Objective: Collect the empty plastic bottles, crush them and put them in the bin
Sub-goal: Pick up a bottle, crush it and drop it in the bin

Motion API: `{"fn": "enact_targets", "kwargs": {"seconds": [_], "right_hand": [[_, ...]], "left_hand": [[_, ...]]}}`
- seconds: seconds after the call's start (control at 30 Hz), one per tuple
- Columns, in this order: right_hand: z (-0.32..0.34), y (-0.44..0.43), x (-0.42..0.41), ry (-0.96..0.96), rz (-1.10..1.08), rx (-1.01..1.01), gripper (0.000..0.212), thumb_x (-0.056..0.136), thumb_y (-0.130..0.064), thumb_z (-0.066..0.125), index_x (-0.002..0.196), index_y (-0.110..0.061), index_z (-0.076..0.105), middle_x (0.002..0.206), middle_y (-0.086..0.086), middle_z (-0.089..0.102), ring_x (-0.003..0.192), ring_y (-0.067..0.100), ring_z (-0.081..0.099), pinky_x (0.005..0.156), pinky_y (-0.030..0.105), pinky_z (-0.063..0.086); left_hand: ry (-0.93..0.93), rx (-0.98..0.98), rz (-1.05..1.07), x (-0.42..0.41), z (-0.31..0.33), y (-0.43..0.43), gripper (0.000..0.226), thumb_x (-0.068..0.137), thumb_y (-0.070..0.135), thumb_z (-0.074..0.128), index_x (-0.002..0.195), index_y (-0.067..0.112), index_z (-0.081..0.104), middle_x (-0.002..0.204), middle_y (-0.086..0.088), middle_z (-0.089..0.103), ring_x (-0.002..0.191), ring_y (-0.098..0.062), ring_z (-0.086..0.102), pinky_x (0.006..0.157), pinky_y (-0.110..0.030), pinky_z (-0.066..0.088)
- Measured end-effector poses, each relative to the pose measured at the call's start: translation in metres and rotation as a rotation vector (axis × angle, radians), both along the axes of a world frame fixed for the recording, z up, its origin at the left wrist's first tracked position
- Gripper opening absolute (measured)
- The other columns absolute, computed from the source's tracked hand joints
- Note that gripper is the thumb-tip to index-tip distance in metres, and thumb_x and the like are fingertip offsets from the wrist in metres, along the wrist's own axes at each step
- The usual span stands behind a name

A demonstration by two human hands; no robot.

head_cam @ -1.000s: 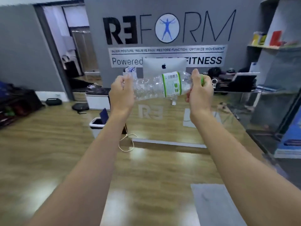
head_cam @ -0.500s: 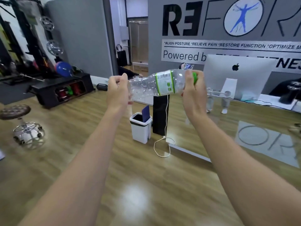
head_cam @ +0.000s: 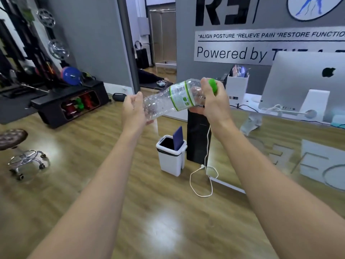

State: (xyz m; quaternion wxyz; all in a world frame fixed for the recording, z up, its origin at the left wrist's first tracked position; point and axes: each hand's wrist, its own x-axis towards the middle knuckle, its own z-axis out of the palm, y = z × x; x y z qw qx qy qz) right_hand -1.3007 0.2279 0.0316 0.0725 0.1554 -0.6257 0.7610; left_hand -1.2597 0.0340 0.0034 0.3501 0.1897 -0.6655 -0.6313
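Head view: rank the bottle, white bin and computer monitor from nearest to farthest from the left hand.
1. The bottle, its base in the left hand.
2. The white bin, lower down and slightly to the right.
3. The computer monitor, far right at the back.

Bottle [head_cam: 164, 101] base partly hidden by left hand [head_cam: 133, 111]; label [head_cam: 180, 96] print unreadable.

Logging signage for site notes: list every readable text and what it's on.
"RE", second letter mirrored, cut off: grey wall.
"*ALIGN POSTURE *RELIEVE PAIN *RESTORE FUNCTIO", cut off: silver sign.
"Powered by": same sign.
Bottle label: too small to read.
Monitor: apple logo only, no words.
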Motion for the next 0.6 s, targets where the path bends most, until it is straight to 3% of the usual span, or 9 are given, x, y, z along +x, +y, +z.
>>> {"fn": "enact_targets", "kwargs": {"seconds": [0.1, 0.23, 0.3, 0.43, 0.6], "right_hand": [[-0.008, -0.029, -0.065, -0.026, -0.025, 0.031, 0.029, 0.095, -0.047, 0.055, 0.108, -0.021, 0.058, 0.104, 0.003, 0.067, 0.096, 0.025, 0.071, 0.078, 0.051, 0.061], [-0.020, -0.081, -0.144, -0.032, -0.018, 0.097, 0.021, 0.093, -0.048, 0.056, 0.096, -0.027, 0.058, 0.098, -0.002, 0.068, 0.097, 0.022, 0.069, 0.085, 0.053, 0.057], [-0.028, -0.109, -0.178, -0.043, -0.006, 0.119, 0.022, 0.090, -0.050, 0.058, 0.094, -0.028, 0.057, 0.096, -0.003, 0.067, 0.098, 0.024, 0.068, 0.087, 0.054, 0.056], [-0.047, -0.166, -0.244, -0.046, -0.021, 0.186, 0.033, 0.087, -0.056, 0.057, 0.098, -0.025, 0.057, 0.100, 0.002, 0.067, 0.099, 0.025, 0.067, 0.086, 0.054, 0.056], [-0.074, -0.229, -0.319, 0.018, -0.155, 0.275, 0.032, 0.091, -0.053, 0.056, 0.101, -0.023, 0.057, 0.094, -0.003, 0.068, 0.091, 0.016, 0.067, 0.082, 0.048, 0.057]], "left_hand": [[-0.112, 0.023, -0.054, -0.057, -0.009, -0.027, 0.026, 0.096, 0.051, 0.044, 0.093, 0.027, 0.055, 0.097, 0.000, 0.058, 0.082, -0.017, 0.062, 0.054, -0.034, 0.059], [-0.292, 0.042, -0.140, -0.125, -0.027, -0.074, 0.051, 0.093, 0.056, 0.044, 0.129, 0.021, 0.051, 0.127, -0.001, 0.056, 0.104, -0.019, 0.061, 0.060, -0.038, 0.061], [-0.310, 0.024, -0.132, -0.156, -0.039, -0.099, 0.057, 0.094, 0.053, 0.044, 0.138, 0.018, 0.045, 0.135, -0.001, 0.051, 0.110, -0.018, 0.058, 0.060, -0.037, 0.061], [-0.300, -0.019, -0.034, -0.226, -0.061, -0.155, 0.046, 0.094, 0.047, 0.049, 0.128, 0.015, 0.054, 0.127, -0.004, 0.055, 0.102, -0.017, 0.061, 0.061, -0.033, 0.061], [-0.347, 0.031, -0.106, -0.315, -0.094, -0.220, 0.027, 0.094, 0.035, 0.052, 0.116, 0.019, 0.056, 0.123, -0.010, 0.059, 0.104, -0.028, 0.065, 0.061, -0.032, 0.061]]}}
